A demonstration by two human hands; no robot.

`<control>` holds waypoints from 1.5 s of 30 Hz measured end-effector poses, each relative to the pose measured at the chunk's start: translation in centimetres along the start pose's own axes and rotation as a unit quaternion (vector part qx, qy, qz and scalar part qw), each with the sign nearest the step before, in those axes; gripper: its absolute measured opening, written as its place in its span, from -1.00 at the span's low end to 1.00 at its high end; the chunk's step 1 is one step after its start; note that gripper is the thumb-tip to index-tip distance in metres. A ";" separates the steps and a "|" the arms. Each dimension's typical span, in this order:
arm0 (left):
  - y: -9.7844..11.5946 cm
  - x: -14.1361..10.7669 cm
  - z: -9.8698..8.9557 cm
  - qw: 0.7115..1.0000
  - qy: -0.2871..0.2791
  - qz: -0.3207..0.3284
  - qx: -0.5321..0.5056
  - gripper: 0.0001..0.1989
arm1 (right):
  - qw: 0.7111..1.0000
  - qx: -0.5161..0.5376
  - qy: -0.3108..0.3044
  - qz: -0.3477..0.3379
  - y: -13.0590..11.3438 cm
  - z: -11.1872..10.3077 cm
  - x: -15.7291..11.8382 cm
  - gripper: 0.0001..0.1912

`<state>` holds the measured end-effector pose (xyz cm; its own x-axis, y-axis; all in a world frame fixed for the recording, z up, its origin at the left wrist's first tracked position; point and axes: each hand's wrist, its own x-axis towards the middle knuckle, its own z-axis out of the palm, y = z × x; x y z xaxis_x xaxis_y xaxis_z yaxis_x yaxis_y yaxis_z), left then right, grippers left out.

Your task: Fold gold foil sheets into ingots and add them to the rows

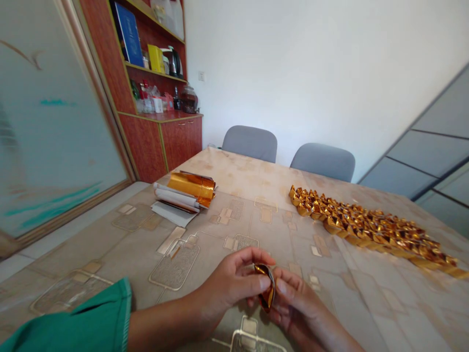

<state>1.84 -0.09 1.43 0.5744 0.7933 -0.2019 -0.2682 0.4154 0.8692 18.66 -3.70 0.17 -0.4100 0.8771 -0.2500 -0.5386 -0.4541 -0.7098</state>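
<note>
A: What are the 2 hands on?

B: The left hand (234,282) pinches a folded gold foil piece (269,293) between its thumb and fingers, from the left. The right hand (304,303) pinches the same piece at its right edge, thumb and fingers pressed together.

A: And where is that piece?

B: At the near side of the table, held above the patterned tablecloth (220,244). It is curved, with pointed ends.

A: Anything else in the same foil?

B: On the right, a cluster of finished-looking gold foil shapes (366,227) stands in close rows. Over on the left, farther off than the hands, lies a loose pile of foil sheets (192,188), gold on some faces and pale on others.

A: Beyond the table?

B: 2 grey chairs (249,143) at the far edge, against a white wall (293,63). At far left is a reddish wooden cabinet (142,142), with a glass jar (189,100) on its counter.
</note>
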 end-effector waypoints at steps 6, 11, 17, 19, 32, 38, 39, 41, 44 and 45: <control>0.5 -0.2 0.5 0.999 0.024 -0.017 0.021 -0.69 | 1.000 0.015 -0.025 0.013 0.2 -0.2 0.0 -0.71; 0.7 -0.6 0.5 0.998 0.025 -0.054 0.016 -0.71 | 0.998 -0.002 -0.031 0.047 0.2 -0.6 0.0 -0.68; 0.9 -0.7 0.5 0.996 0.058 -0.075 0.008 -0.58 | 0.999 -0.033 -0.007 0.027 0.6 -1.2 0.2 -0.68; 1.0 -0.6 0.6 0.995 0.061 -0.062 0.040 -0.66 | 0.998 -0.056 -0.001 0.024 0.7 -1.3 0.2 -0.66; 1.1 -0.5 0.0 0.992 0.024 -0.110 -0.060 -0.54 | 1.000 -0.015 -0.009 0.017 0.2 -1.3 0.1 -0.70; 0.8 -0.6 0.6 0.992 0.045 -0.107 -0.055 -0.56 | 0.999 -0.036 -0.022 0.017 0.1 -0.8 0.2 -0.70; 0.8 -0.6 0.7 0.992 0.056 -0.104 -0.042 -0.57 | 0.999 -0.039 -0.027 0.019 0.0 -0.7 0.2 -0.71; 0.7 -0.6 0.8 0.992 0.068 -0.100 -0.026 -0.58 | 0.998 -0.036 -0.034 0.023 0.0 -0.5 0.2 -0.73; 0.7 -0.6 0.7 0.992 0.059 -0.104 -0.037 -0.55 | 0.998 -0.039 -0.034 0.027 0.0 -0.5 0.2 -0.72; 0.6 -0.6 0.6 0.992 0.056 -0.106 -0.042 -0.55 | 0.998 -0.045 -0.032 0.027 0.0 -0.6 0.2 -0.71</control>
<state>1.84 -0.55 2.36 0.5365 0.7263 -0.4298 -0.2171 0.6109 0.7614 18.98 -3.39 -0.27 -0.4841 0.8390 -0.2484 -0.4478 -0.4814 -0.7534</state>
